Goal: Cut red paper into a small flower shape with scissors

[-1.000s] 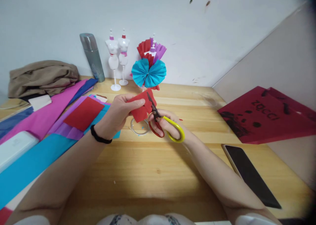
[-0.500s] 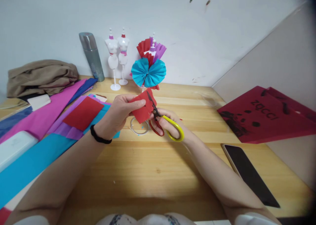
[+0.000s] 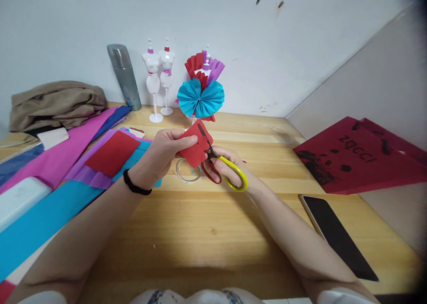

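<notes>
My left hand (image 3: 165, 148) pinches a small red paper piece (image 3: 191, 149) between thumb and fingers, above the middle of the table. Scissors (image 3: 236, 173) with one yellow and one red handle loop are in my right hand (image 3: 223, 159), fingers through the loops. Their dark blades lie across the right part of the red piece, whose edge there looks notched. Just beneath, a roll of clear tape (image 3: 182, 176) rests on the wood. Behind my hands stands a mini mannequin dressed in pleated paper, a blue fan bow (image 3: 200, 98) at its front.
Two bare white mannequins (image 3: 153, 84) and a grey bottle (image 3: 125, 77) stand along the wall. Coloured sheets (image 3: 63, 204) and a brown cloth (image 3: 56, 104) cover the left side. At right are a red bag (image 3: 350, 170) and a phone (image 3: 336, 233) on the wooden table (image 3: 200, 242).
The red piece and the scissors have shifted very slightly, with the blades still across the piece. Everything else stays where it was.
</notes>
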Tool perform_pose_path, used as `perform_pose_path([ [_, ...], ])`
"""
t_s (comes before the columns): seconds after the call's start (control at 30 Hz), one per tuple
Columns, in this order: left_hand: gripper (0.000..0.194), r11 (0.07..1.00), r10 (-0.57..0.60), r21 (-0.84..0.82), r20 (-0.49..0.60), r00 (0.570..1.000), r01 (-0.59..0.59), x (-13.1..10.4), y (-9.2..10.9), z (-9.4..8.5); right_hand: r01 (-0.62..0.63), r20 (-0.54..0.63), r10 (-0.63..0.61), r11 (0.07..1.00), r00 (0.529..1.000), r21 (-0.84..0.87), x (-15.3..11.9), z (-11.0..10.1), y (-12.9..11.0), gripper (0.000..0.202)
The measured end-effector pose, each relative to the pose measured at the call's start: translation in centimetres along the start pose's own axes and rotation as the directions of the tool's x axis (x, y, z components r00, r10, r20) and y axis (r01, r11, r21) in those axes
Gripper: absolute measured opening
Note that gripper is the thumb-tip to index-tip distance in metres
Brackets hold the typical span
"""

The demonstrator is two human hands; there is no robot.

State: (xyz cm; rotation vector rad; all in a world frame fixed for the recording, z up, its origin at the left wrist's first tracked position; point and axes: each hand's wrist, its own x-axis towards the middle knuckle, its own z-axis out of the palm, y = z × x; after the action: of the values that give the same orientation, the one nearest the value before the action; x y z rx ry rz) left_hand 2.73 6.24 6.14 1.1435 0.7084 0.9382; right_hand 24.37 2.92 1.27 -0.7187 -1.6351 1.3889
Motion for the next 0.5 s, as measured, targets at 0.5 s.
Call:
perform_pose_path([
  [0.5, 0.035, 1.000, 0.001, 0.004, 0.003, 1.000, -0.001, 0.04, -0.20, 0.04, 0.004, -0.006, -0.004, 1.000, 1.000, -0.014, 0.03, 0.03, -0.26, 0.057],
])
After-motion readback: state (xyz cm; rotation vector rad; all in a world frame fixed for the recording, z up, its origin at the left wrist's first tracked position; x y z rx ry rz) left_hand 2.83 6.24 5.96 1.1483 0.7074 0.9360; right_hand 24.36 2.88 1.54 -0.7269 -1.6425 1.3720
